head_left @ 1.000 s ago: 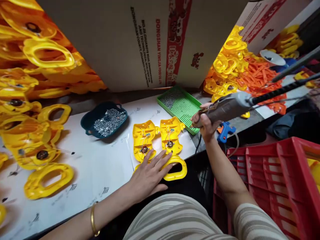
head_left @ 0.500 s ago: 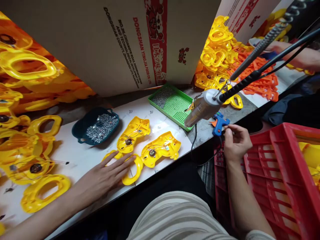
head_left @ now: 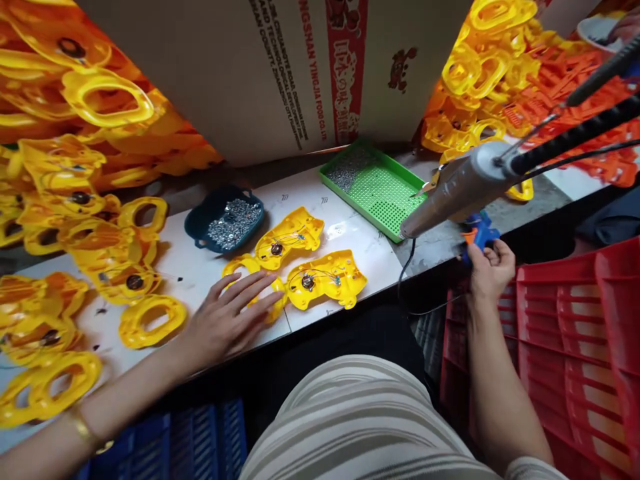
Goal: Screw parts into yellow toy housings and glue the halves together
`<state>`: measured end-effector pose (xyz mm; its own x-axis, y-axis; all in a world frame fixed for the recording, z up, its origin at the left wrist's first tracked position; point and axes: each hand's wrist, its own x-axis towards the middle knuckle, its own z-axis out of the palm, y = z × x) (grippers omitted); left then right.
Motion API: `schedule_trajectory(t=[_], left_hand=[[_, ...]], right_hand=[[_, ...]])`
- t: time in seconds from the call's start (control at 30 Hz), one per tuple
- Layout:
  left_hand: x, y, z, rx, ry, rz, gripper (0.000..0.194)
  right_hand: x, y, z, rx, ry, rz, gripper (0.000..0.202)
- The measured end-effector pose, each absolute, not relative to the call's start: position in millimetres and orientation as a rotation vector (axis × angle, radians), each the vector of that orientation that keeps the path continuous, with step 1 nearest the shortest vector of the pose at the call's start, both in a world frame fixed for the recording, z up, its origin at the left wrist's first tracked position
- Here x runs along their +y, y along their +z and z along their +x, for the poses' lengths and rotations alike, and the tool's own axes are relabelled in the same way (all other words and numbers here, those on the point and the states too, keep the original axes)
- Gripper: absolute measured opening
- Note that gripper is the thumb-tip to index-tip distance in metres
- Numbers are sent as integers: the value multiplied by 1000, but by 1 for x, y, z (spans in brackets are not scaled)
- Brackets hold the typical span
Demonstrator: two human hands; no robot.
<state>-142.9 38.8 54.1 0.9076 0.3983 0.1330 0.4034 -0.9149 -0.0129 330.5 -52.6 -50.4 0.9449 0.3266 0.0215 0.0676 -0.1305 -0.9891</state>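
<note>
My left hand (head_left: 235,313) lies with fingers spread over two yellow ring-shaped plastic parts, partly covering them; the rear yellow ring (head_left: 241,265) shows beyond the fingertips. Just past it are two yellow shell halves with wires and a round metal piece inside: the rear shell (head_left: 295,233) and the front shell (head_left: 327,277). Out to the right, at the bench edge, my right hand (head_left: 493,270) is closed around the handle of a blue glue gun (head_left: 481,233) with an orange trigger. Part of the gun is hidden behind the lamp-like tool.
A dark teal bowl (head_left: 200,223) and a green perforated tray (head_left: 390,193) hold small screws. A grey cylindrical tool (head_left: 455,190) on a sprung arm overhangs the tray. Yellow parts (head_left: 135,280) pile up at left. A red crate (head_left: 565,333) stands at right; a blue crate (head_left: 165,440) is below.
My right hand has closed on the glue gun's handle, and the gun has turned. My left hand stays over the yellow rings. The whole view has shifted.
</note>
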Motion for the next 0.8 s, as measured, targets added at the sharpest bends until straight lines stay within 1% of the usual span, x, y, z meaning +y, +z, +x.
schedule_trajectory(t=[0.03, 0.1, 0.23, 0.3, 0.37, 0.53, 0.6, 0.7, 0.8], left_hand=[[33, 52, -127, -742, -286, -3010, 48], [24, 46, -92, -901, -387, -2980, 55], [20, 28, -34, -965, -468, -3006, 92], [21, 21, -19, -996, -440, -3049, 101], [21, 18, -13, -1062, -397, -3086, 101], [15, 21, -17, -1175, -367, -3139, 98], [13, 22, -19, -1214, -383, -3129, 97], [13, 22, -17, -1259, -443, -3094, 99], [14, 19, -10, -1264, -494, -3069, 101]], right_hand=[[-59, -49, 324, -276, 255, -1643, 71], [-73, -42, 308, -213, 363, -1500, 62], [-94, -19, 272, -107, 761, -1123, 51], [-98, -4, 257, -149, 933, -1022, 50], [-100, 9, 247, -207, 1000, -983, 47], [-108, 31, 236, -452, 825, -1117, 44], [-115, 33, 235, -562, 833, -1202, 45], [-123, 29, 232, -744, 999, -1355, 42], [-124, 24, 227, -905, 1197, -1408, 34]])
